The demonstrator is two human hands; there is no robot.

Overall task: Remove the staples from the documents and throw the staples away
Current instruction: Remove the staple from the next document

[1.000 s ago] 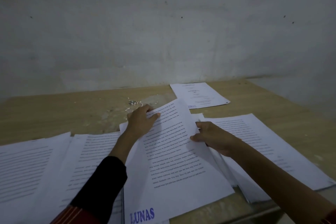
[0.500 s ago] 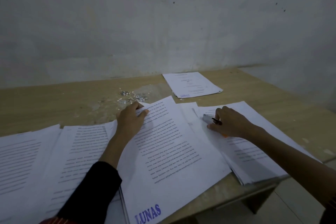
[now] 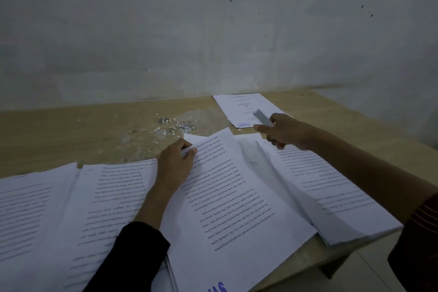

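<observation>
Document (image 3: 227, 197): lies under the left hand, top corner lifted | Left hand (image 3: 174, 163): pinches that corner between thumb and fingers | Right hand (image 3: 284, 131): raised to its right, closed around a grey tool (image 3: 262, 117) | Staples (image 3: 175, 125): loose heap on the table (image 3: 71, 135) just beyond the left hand | Stack (image 3: 331, 197): beneath the right forearm.

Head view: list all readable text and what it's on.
"LUNAS": blue stamp on the far document, blurred but legible.
"...AS": blue stamp, cut off by the frame edge, on the near document under the left hand.
Body text on all sheets: too small and blurred to read.
Gray tool in the right hand: no visible text.
</observation>
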